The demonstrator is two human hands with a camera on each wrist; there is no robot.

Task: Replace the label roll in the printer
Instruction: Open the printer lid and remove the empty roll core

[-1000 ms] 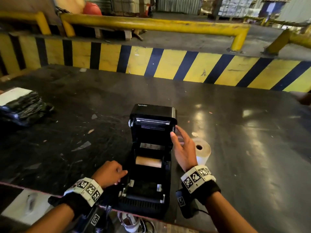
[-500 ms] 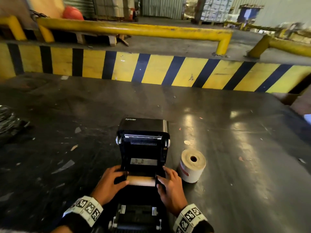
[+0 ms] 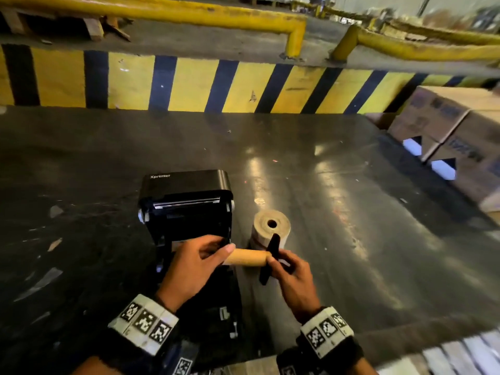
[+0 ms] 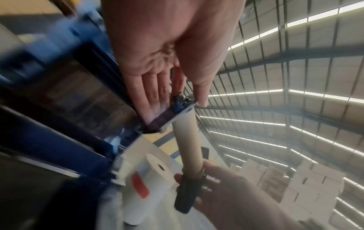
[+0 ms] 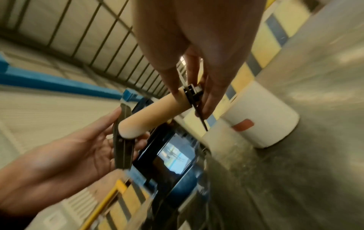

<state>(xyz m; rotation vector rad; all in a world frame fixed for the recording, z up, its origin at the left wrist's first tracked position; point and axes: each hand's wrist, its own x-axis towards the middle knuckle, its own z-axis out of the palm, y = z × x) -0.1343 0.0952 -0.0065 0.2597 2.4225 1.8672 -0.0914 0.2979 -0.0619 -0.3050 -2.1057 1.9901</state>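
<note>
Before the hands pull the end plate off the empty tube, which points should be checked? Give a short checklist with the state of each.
1. Empty tube lifted out of the printer: ok.
2. Left hand holds the left end: ok.
3. Right hand pinches the black end plate: ok.
4. New roll stands beside the printer: ok.
5. Printer lid open: ok.
6. Plate loose on tube: cannot tell.
</note>
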